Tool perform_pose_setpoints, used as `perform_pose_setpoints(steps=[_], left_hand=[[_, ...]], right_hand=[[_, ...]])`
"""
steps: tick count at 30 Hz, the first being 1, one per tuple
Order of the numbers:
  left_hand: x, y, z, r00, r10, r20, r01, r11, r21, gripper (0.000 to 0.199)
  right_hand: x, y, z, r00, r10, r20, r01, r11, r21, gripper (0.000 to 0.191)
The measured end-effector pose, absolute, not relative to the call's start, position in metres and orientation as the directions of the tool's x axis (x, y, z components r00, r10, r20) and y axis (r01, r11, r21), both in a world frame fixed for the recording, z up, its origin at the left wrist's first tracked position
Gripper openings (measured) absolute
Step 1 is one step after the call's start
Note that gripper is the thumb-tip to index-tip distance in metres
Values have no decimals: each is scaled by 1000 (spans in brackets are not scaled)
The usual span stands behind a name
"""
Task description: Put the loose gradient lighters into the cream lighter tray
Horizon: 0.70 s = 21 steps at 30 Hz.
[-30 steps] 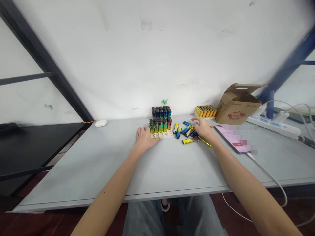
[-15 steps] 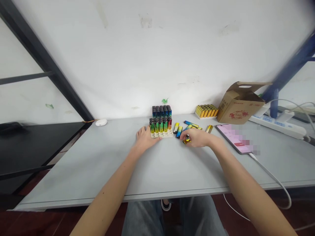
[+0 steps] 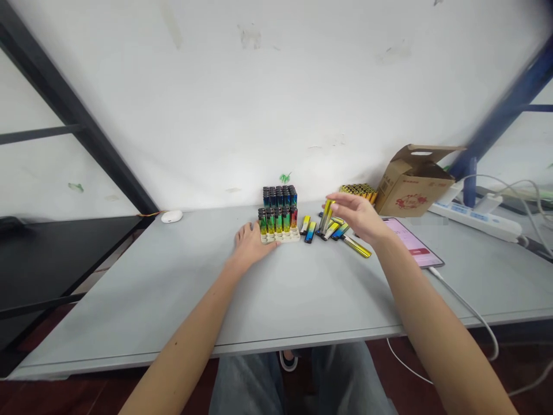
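Observation:
Slim cigarette lighters with black tops stand in rows in a white tray (image 3: 283, 237); the front ones are green-yellow (image 3: 279, 222), with one red lighter (image 3: 294, 218) at the right end. My left hand (image 3: 252, 245) grips the tray's near left corner, thumb along the front edge and fingers at the side. Between the fingertips of my right hand (image 3: 355, 214) is a yellow lighter (image 3: 328, 215), held nearly upright above a loose pile. Lying in that pile are a blue lighter (image 3: 310, 231), a gold lighter (image 3: 358, 246) and several others, partly overlapping.
Dark blue lighters (image 3: 280, 197) stand behind the front rows. Farther right are a block of orange-yellow lighters (image 3: 366, 192), an open cardboard box (image 3: 412, 187), a power strip (image 3: 479, 218) and a phone (image 3: 418, 248) on a white cable. A white earbud case (image 3: 171, 216) lies at left.
My right hand has risen from the table, moving away from me with a yellow lighter. A gold lighter now lies apart at the pile's near right. My left hand stays at the tray.

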State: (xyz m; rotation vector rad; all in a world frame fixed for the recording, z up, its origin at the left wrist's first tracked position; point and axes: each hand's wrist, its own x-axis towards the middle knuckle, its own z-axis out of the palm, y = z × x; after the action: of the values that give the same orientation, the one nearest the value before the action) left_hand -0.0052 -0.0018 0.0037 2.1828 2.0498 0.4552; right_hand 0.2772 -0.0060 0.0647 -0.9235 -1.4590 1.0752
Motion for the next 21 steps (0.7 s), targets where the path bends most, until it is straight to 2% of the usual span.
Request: perform_pose_setpoints(steps=[3,8,15,21], left_hand=[[-5,-2,4,48,988,145,954,-89,288,73],[-4,-3,5,43,989,139,958,-81,276,73],[-3,-5,5,45,989,141,961,-81,266,72],[-4,-4,3,44,988,147,958,-84,276,73]], right_hand=[[283,3,62,71,956,284,-201,293,-935,40],[289,15,56,272,941,201,-224,265,-938,46],[288,17,54,223,966,133,-242,186,-952,41],[288,22,48,270,959,88,-289,168,-943,32]])
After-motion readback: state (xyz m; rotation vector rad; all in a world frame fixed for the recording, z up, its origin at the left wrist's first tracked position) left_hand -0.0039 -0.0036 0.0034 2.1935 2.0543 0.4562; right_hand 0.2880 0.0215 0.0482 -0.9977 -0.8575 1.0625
